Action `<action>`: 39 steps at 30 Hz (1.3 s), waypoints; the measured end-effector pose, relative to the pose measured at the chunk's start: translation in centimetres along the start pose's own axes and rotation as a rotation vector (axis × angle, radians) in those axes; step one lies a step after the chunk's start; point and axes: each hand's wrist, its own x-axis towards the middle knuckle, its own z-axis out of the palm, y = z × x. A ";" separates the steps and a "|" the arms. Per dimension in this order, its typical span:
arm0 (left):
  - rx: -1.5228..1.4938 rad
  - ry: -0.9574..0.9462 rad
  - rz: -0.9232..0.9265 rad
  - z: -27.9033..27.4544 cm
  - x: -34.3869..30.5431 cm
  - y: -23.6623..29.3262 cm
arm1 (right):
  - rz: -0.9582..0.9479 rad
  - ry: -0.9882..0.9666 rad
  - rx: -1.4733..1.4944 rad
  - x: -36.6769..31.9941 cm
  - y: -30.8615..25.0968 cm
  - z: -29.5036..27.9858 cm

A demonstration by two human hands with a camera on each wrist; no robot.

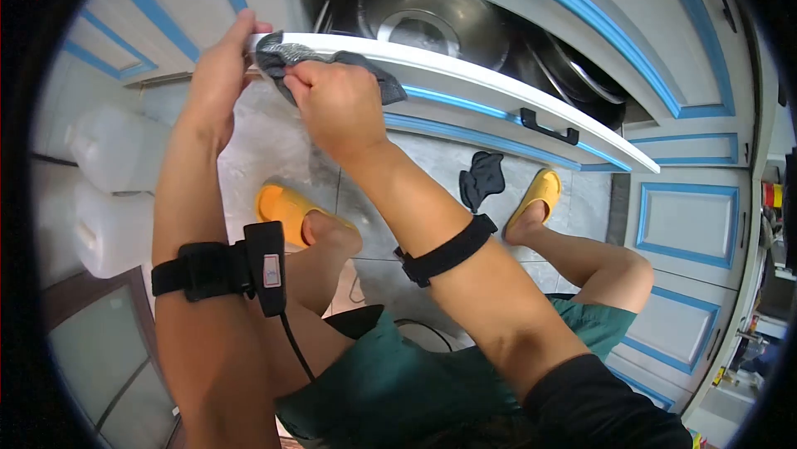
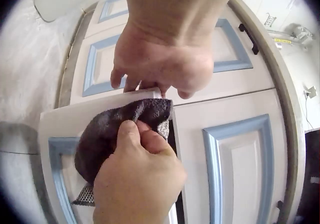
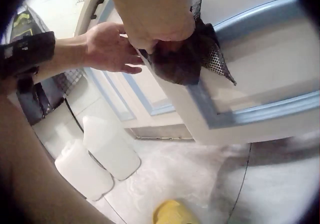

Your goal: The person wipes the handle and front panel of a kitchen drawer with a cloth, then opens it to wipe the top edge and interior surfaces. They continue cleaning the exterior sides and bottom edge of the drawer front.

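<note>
In the head view, the right hand (image 1: pixel 339 104) pinches a dark grey cloth (image 1: pixel 388 85) against the left end of a pulled-out white drawer front (image 1: pixel 415 52). Part of the cloth is folded over the top edge, and a silvery mesh side shows. The left hand (image 1: pixel 217 75) is at that same end, its fingers touching the edge beside the cloth. In the left wrist view, thumb and fingers of the right hand (image 2: pixel 140 179) bunch the cloth (image 2: pixel 95 144) near the corner. The right wrist view shows the left hand (image 3: pixel 110 49) with extended fingers against the drawer's end.
Metal pans (image 1: pixel 419 26) lie inside the drawer, which has a black handle (image 1: pixel 548 127). Below it on the tiles are a dark cloth-like piece (image 1: pixel 481 179) and feet in yellow slippers (image 1: pixel 286 210). White jugs (image 1: pixel 112 225) stand at left; blue-trimmed cabinets (image 1: pixel 689 221) at right.
</note>
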 end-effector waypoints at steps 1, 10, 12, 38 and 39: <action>0.048 0.028 0.004 0.1 0.1 0.0 | 0.013 -0.015 -0.002 -0.2 -0.2 -0.2; 0.013 -0.035 0.066 0.0 -0.2 0.0 | 0.209 0.123 -0.193 -4.2 4.0 -9.3; -0.030 -0.033 0.093 -0.2 0.1 -0.1 | 0.016 -0.013 -0.257 -1.7 1.4 -3.7; -0.068 -0.071 0.116 -0.7 0.7 -0.6 | 0.407 0.086 0.182 -2.4 2.1 -5.7; -0.021 -0.040 0.117 -0.4 0.5 -0.4 | 0.344 0.160 0.176 -2.6 2.0 -6.4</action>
